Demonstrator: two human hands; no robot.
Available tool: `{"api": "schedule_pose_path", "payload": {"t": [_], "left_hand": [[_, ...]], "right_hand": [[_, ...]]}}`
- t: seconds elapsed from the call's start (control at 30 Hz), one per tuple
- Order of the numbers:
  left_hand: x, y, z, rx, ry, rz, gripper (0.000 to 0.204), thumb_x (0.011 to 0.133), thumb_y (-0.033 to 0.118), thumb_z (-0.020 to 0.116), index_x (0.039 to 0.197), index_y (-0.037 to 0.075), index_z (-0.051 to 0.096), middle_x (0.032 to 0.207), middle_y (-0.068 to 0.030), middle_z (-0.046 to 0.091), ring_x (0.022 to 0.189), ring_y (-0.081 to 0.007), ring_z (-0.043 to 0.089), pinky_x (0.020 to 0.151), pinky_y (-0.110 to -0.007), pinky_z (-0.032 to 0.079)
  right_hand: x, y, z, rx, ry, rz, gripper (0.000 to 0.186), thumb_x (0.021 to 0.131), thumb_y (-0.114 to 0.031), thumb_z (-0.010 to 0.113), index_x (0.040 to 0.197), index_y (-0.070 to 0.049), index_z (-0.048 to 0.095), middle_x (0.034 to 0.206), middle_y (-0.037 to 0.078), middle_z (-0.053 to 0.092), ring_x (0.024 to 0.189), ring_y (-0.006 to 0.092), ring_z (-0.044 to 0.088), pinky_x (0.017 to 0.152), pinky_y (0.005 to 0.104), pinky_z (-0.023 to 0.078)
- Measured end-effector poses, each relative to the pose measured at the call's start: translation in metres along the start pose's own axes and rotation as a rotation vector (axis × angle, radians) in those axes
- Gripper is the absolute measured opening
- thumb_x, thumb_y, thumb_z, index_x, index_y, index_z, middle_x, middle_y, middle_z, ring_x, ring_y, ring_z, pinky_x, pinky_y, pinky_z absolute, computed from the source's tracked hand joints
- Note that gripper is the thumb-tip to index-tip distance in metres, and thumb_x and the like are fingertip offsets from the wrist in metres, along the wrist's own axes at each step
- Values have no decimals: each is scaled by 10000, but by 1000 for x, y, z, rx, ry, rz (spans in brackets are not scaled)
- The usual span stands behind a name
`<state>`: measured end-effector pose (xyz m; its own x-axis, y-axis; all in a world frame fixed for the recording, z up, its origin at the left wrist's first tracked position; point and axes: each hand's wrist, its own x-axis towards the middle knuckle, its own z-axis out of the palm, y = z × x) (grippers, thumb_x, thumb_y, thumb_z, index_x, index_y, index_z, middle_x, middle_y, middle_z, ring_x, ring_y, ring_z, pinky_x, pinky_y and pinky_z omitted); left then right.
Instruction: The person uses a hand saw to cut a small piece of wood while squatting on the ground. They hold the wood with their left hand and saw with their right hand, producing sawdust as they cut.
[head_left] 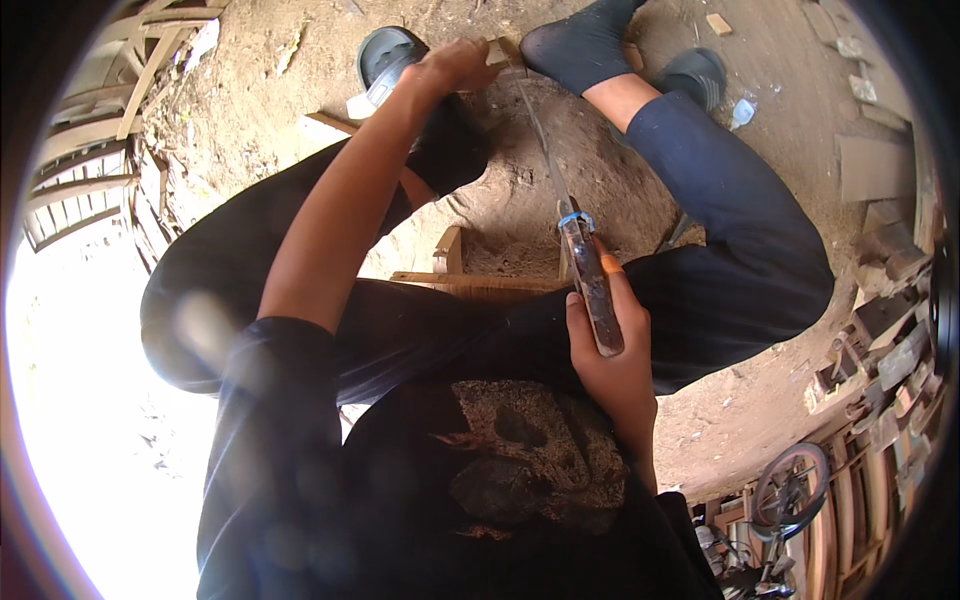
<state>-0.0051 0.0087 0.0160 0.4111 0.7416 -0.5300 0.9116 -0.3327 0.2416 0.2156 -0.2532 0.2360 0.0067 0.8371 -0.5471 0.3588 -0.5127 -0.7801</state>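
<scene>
My right hand [618,350] is closed around the dark, worn handle of a long-bladed hand tool [592,290], with a blue tie where handle meets blade. Its narrow blade runs forward, seen edge-on; whether it is a saw or a large knife I cannot tell. At the far end, the blade reaches a small wood block [508,55]. My left hand [460,68] grips that block from the left, its fingertips partly hidden. On the block's right side is my right foot in a dark sock [575,50].
I sit on a low wooden stool [480,285] over a dirt floor [740,400]. A dark sandal [392,55] lies beyond my left foot, another [695,78] by my right leg. Wood offcuts [880,320] pile up at right, with a bicycle wheel [790,490] behind them.
</scene>
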Motion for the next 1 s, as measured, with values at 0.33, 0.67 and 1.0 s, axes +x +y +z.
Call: {"api": "schedule_pose_path", "payload": {"t": [0.33,0.67,1.0], "left_hand": [[-5,11,19,89,-21,-146,550,877,264,673,1252,-66,441,1241,-281,574,1184,-417,601,985,-462,497],[1,7,36,152,134,-126,384,876,150,633,1170,-38,470,1186,-248,609,1128,-373,639,934,-435,533],[1,10,37,157,139,-130,396,856,151,662,1159,-25,477,1190,-250,615,1131,-369,641,931,-424,541]], "right_hand": [[-58,-11,-19,-190,-68,-58,597,939,-53,558,1505,-22,372,1161,290,640,956,382,708,816,426,532],[-57,-13,-10,-250,-26,-213,644,932,-21,550,1533,-26,320,1147,306,643,947,453,688,772,416,548],[-52,-8,-6,-233,-28,-190,573,937,-12,535,1490,15,389,1210,299,625,1072,383,688,870,390,540]]}}
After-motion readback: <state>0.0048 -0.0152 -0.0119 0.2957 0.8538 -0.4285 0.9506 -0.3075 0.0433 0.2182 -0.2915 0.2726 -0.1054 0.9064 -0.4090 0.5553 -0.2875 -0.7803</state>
